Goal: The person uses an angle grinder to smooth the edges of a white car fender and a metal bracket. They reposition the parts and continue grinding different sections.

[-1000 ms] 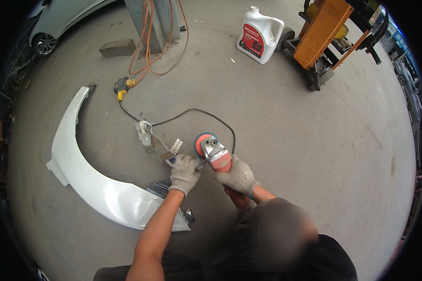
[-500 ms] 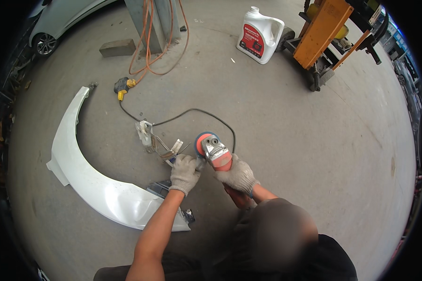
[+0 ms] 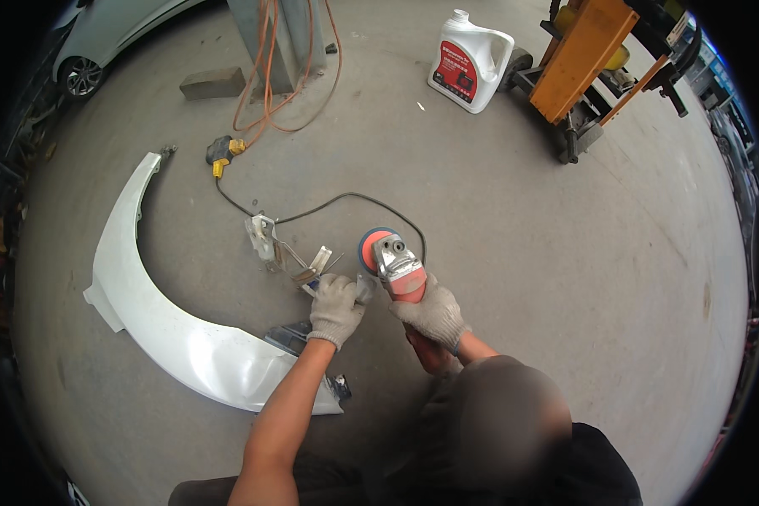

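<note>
My right hand (image 3: 433, 314), in a pale knit work glove, is wrapped round the red body of an angle grinder (image 3: 402, 270). Its metal head carries a round orange disc with a blue rim (image 3: 373, 248), turned up and to the left. To its left my gloved left hand (image 3: 337, 310) is closed on a bent, thin-armed metal part (image 3: 291, 256) with pale end pieces and a bit of blue by the fingers. A greyish piece (image 3: 365, 288) sticks out on the hand's right side, just below the disc and apart from it. The glove hides the grip itself.
A white car fender (image 3: 202, 350) lies on the concrete floor at left, partly behind my left forearm. The grinder's black cord (image 3: 346, 196) runs to a yellow-black connector (image 3: 221, 154) and orange cable (image 3: 268, 93). Farther off are a brick-like block (image 3: 212, 84), white jug (image 3: 471, 63) and orange wheeled equipment (image 3: 584, 63).
The grinder and my right hand have shifted slightly right, so a gap now shows between the disc and the greyish piece. My left hand has moved a little right, still closed.
</note>
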A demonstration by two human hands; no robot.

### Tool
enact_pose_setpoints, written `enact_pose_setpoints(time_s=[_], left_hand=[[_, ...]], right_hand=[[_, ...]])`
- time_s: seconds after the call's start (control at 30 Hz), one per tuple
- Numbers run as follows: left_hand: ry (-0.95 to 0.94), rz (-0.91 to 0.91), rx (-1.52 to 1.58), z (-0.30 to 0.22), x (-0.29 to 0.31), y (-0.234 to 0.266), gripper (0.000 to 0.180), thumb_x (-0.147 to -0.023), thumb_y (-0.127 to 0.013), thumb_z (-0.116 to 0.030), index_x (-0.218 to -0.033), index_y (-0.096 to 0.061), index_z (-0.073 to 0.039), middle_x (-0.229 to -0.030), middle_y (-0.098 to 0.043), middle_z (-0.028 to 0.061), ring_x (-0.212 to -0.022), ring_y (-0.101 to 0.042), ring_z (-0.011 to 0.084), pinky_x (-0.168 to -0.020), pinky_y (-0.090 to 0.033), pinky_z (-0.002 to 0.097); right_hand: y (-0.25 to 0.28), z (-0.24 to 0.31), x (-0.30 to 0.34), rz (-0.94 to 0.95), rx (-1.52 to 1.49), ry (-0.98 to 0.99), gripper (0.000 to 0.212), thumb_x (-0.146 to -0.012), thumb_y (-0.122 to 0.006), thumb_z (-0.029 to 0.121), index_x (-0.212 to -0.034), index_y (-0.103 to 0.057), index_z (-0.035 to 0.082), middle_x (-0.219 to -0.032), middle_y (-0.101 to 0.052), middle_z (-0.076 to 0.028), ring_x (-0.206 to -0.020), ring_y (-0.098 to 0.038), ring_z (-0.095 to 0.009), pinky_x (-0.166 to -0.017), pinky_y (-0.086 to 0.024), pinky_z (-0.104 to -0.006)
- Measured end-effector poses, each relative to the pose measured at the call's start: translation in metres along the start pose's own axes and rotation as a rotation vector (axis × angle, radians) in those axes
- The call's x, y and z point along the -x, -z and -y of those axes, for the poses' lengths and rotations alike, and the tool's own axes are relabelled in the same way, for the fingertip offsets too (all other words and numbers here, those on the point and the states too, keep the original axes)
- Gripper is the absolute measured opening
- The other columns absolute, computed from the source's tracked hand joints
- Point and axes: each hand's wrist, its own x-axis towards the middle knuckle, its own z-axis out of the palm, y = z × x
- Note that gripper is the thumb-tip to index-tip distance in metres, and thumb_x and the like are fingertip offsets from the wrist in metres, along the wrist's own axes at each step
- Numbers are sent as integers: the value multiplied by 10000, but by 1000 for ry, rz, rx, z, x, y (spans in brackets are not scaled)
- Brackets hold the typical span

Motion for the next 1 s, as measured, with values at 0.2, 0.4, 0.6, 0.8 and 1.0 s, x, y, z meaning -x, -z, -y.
enact_pose_setpoints(time_s=[0.2, 0.4, 0.6, 0.8, 1.0], left_hand=[[10, 19, 16, 1, 3, 1, 302, -685, -784, -170, -945, -695, -45, -1078, -672, 103, -1152, -570, 350, -988, -511, 463], [24, 26, 10, -1, 3, 1, 330, -678, -791, -162, -976, -699, -54, -1085, -670, 95, -1154, -571, 344, -988, -510, 460], [37, 84, -2, -4, 2, 6, 333, -687, -792, -160, -989, -698, -55, -1096, -667, 92, -1158, -571, 342, -1003, -511, 452], [18, 150, 9, -4, -3, 10, 278, -737, -772, -161, -1001, -716, -94, -1101, -674, 95, -1175, -581, 341, -969, -542, 458], [39, 436, -40, -33, -8, 16, 220, -862, -661, -124, -1069, -736, -130, -1138, -665, 109, -1182, -596, 327, -974, -542, 472]], right_hand=[[13, 10, 3, 47, 8, -25, 651, -767, -774, 406, -1221, -611, -31, -1077, -730, -267, -1051, -710, -442, -915, -550, -479], [-1, -4, -3, 45, 58, 21, 678, -766, -760, 425, -1241, -602, -32, -1074, -730, -272, -1051, -707, -450, -926, -550, -487], [3, 1, -6, 68, 58, 40, 708, -761, -760, 441, -1261, -593, -32, -1076, -730, -273, -1052, -707, -450, -926, -549, -489], [7, 8, -3, 41, 35, -17, 736, -749, -771, 443, -1287, -588, -26, -1114, -723, -268, -1081, -702, -431, -945, -542, -477], [15, -5, -5, -69, -28, -58, 763, -740, -778, 435, -1308, -575, -32, -1158, -723, -239, -1112, -700, -409, -967, -544, -469]])
